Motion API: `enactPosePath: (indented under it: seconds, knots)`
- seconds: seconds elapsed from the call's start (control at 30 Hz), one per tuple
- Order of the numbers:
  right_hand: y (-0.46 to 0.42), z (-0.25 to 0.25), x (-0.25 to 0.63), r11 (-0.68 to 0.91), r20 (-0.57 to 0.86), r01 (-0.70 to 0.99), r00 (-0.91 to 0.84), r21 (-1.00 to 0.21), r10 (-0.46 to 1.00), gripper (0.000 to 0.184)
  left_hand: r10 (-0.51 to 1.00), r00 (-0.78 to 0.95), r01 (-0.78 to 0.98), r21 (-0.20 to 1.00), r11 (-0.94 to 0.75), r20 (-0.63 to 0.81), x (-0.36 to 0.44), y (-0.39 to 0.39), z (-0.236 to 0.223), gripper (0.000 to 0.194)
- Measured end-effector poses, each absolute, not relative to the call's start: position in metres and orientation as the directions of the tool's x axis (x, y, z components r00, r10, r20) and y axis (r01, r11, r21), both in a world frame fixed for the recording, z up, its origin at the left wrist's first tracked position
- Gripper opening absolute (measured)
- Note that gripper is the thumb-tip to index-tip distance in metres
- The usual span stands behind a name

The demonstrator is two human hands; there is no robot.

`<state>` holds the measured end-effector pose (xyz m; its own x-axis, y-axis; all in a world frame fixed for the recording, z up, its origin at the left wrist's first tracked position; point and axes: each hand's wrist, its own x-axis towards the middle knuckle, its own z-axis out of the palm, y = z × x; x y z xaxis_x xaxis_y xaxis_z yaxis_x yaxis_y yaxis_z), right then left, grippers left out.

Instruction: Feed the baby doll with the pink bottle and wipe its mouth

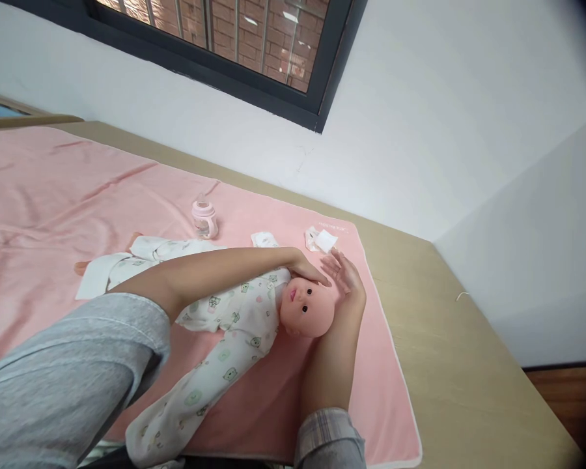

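A baby doll in white printed pyjamas lies on its back on a pink blanket, head toward the right. My left hand reaches across its chest and rests flat on the side of its face, fingers stretched out. My right hand is open beside the top of the doll's head, palm facing it, fingers apart. I cannot tell whether the right hand touches the head. Neither hand holds anything.
A pink baby bottle stands on the blanket beyond the doll. Two small white folded cloths lie near the blanket's far edge. The blanket covers a tan table against a white wall, with a dark-framed window above.
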<state>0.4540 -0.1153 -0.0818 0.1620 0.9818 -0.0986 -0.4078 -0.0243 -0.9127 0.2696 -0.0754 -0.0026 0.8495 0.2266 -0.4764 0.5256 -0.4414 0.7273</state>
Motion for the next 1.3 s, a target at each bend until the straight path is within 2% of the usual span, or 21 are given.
enactPosePath:
  seconds: [0.1, 0.17, 0.27, 0.43, 0.57, 0.63, 0.8, 0.9, 1.03, 1.3]
  knots:
    - [-0.109, -0.087, 0.449, -0.03, -0.121, -0.436, 0.184, -0.9, 0.975, 0.032, 0.155, 0.814, 0.558, 0.677, -0.48, -0.56, 0.271, -0.07, 0.001, 0.068]
    - [-0.104, -0.092, 0.447, -0.004, -0.108, -0.446, 0.208, -0.895, 0.972, 0.034, 0.174, 0.828, 0.535, 0.659, -0.528, -0.533, 0.27, -0.068, 0.009, 0.073]
    - [-0.1, -0.096, 0.447, 0.054, -0.048, -0.456, 0.21, -0.888, 0.976, 0.033, 0.238, 0.881, 0.465, 0.652, -0.6, -0.409, 0.263, -0.069, 0.029, 0.075]
    - [-0.11, -0.081, 0.452, 0.156, 0.078, -0.502, 0.173, -0.85, 0.982, 0.035, 0.383, 0.909, 0.405, 0.557, -0.725, -0.162, 0.235, -0.071, 0.059, 0.07]
    - [-0.126, -0.056, 0.455, 0.284, 0.204, -0.447, 0.219, -0.848, 0.954, 0.031, 0.518, 0.855, 0.407, 0.596, -0.692, 0.018, 0.208, -0.07, 0.064, 0.069]
    - [-0.134, -0.042, 0.456, 0.293, 0.223, -0.383, 0.216, -0.876, 0.95, 0.033, 0.546, 0.834, 0.374, 0.643, -0.668, 0.082, 0.2, -0.072, 0.063, 0.068]
    - [-0.155, -0.002, 0.451, 0.312, 0.31, -0.217, 0.043, -0.925, 0.95, 0.024, 0.527, 0.827, 0.224, 0.746, -0.627, 0.194, 0.195, -0.092, 0.065, 0.057]
    - [-0.169, 0.023, 0.44, 0.363, 0.376, -0.112, -0.128, -0.925, 0.918, 0.018, 0.475, 0.852, 0.144, 0.773, -0.618, 0.221, 0.193, -0.106, 0.071, 0.053]
    - [-0.186, 0.048, 0.422, 0.381, 0.351, 0.047, -0.294, -0.923, 0.889, 0.02, 0.401, 0.893, 0.103, 0.771, -0.628, 0.207, 0.184, -0.124, 0.076, 0.052]
    - [-0.202, 0.073, 0.395, 0.4, 0.302, 0.124, -0.467, -0.908, 0.831, 0.022, 0.431, 0.894, 0.106, 0.875, -0.472, 0.124, 0.166, -0.145, 0.07, 0.031]
